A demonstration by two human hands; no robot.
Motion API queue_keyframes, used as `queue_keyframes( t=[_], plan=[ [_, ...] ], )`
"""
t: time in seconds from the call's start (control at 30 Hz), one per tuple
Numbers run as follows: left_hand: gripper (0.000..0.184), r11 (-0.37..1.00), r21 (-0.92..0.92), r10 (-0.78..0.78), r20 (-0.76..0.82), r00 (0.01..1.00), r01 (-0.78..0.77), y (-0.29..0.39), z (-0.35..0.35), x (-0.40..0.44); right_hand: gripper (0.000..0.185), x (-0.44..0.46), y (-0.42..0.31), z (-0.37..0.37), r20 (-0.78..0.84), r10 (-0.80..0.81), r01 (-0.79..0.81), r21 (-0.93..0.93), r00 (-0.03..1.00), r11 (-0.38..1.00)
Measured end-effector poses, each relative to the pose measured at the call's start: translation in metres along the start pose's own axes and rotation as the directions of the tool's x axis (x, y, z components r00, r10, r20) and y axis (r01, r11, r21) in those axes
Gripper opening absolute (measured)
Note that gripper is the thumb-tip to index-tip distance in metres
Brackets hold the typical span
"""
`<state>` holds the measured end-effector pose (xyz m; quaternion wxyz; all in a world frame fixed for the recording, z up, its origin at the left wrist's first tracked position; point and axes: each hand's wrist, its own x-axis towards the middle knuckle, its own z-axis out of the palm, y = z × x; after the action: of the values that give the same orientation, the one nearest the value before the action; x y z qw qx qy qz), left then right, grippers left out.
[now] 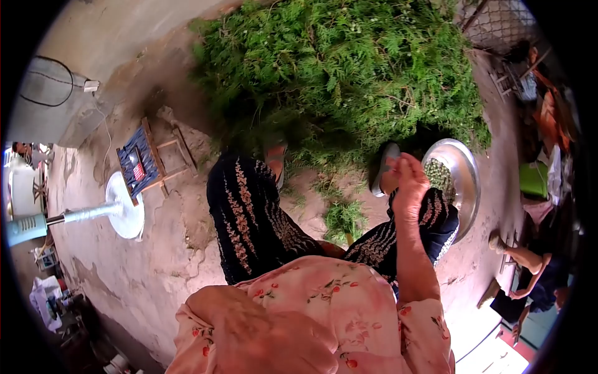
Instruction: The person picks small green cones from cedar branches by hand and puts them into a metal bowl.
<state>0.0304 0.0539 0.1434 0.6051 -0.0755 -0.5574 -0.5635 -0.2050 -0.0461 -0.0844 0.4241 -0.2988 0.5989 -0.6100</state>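
My right hand (409,181) is raised over my right knee, just left of a wide metal basin (466,181). Its fingers are curled together, and whatever they may hold is too small to make out. Small green seed cones (439,177) lie in the basin, partly behind that hand and knee. Close to the camera, my left hand (286,340) is bent in against my chest, its fingers smeared by motion. Beyond my feet spreads a large heap of green conifer branches (349,68). A small leafy sprig (344,218) lies on the floor between my legs.
At left stands a low wooden stool (138,163) with a woven blue seat and a red item on it. Beside it is a pedestal fan (118,206) with a round base. Another person (529,268) sits at the far right, near a green container (534,181).
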Motion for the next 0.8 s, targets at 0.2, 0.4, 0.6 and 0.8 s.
queue_keyframes(
  t=[0.2, 0.4, 0.6, 0.8],
  plan=[
    [0.014, 0.903, 0.374, -0.121, -0.25, 0.961, 0.211, 0.03, -0.047, -0.024, 0.018, -0.027, 0.05, 0.039, 0.202, 0.161, -0.133, -0.144, 0.966, 0.981],
    [0.017, 0.544, 0.648, 0.056, -0.661, 0.748, 0.532, 0.043, -0.134, -0.049, 0.017, -0.026, 0.072, 0.035, 0.212, 0.232, -0.2, -0.16, 0.949, 0.967],
    [0.031, 0.058, 0.373, -0.367, -0.855, 0.367, 0.926, 0.01, -0.237, -0.11, 0.02, -0.019, 0.073, 0.05, 0.247, 0.285, -0.242, -0.189, 0.926, 0.952],
    [0.034, 0.126, 0.112, -0.35, -0.925, 0.15, 0.986, 0.01, -0.258, -0.163, 0.017, -0.027, 0.086, 0.072, 0.212, 0.344, -0.308, -0.183, 0.915, 0.934]
  ],
)
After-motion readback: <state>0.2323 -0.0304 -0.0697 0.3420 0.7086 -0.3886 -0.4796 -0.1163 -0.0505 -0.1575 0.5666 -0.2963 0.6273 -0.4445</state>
